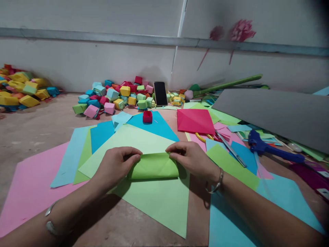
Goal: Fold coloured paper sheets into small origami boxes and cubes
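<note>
Between my two hands is a folded sheet of bright green paper (154, 167), its long upper edge running level from one hand to the other. My left hand (120, 161) pinches the upper left corner between thumb and fingers. At the upper right corner, my right hand (190, 158) pinches it the same way. Beneath lies a large pale green sheet (156, 199), turned at an angle. A small red folded paper box (147, 117) sits beyond my hands on a blue sheet (164, 125).
Piles of coloured folded paper cubes (110, 97) lie against the wall, beside a leaning phone (160, 93). To the right are a red paper square (195, 120), scissors (231, 149), a blue glue gun (272, 149) and a grey board (277, 113). Pink paper (38, 181) spreads at left.
</note>
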`<state>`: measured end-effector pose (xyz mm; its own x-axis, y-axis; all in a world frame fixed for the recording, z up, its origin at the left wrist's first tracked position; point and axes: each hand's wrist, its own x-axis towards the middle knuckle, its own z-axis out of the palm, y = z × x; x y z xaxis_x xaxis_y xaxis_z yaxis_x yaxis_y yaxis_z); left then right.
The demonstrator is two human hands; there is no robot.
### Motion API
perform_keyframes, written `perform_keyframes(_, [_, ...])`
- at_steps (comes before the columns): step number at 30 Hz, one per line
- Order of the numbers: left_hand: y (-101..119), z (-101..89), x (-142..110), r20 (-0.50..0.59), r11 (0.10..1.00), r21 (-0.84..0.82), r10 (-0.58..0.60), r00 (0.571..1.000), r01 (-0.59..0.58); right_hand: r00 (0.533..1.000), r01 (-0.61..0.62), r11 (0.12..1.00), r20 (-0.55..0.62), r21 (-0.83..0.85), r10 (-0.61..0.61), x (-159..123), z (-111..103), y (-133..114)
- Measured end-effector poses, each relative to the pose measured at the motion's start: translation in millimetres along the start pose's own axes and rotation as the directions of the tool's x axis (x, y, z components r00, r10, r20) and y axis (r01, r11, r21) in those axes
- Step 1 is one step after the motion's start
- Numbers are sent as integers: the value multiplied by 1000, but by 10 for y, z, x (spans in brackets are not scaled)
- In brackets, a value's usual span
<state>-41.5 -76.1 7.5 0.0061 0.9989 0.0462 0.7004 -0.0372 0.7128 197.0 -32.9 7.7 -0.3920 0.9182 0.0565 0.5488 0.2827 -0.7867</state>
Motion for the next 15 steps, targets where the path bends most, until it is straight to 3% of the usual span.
perform_keyframes(15, [-5,-10,-7,8,975,192,115,993,-114,992,116,984,-23,-136,-121,-31,44,20])
